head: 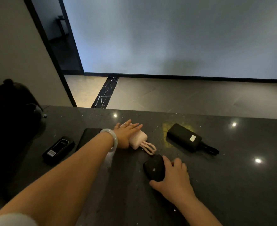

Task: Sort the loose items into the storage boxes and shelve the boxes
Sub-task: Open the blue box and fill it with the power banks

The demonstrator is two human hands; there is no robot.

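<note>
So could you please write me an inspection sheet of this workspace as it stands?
Surface: dark speckled countertop, glossy with light reflections.
Job's things: pink power bank; black power bank; small black device; black labelled device; flat black slab. No storage boxes seen.
Clutter: dark bag at the left end.
Grippers: left hand flat on pink power bank; right hand grips small black device.
Cables: pink looped cable; black cable.
Surroundings: tiled floor, frosted wall panel.

Single head view: looks forward and down from near side, close over the surface (216, 185); floor (167, 93) beyond.
</note>
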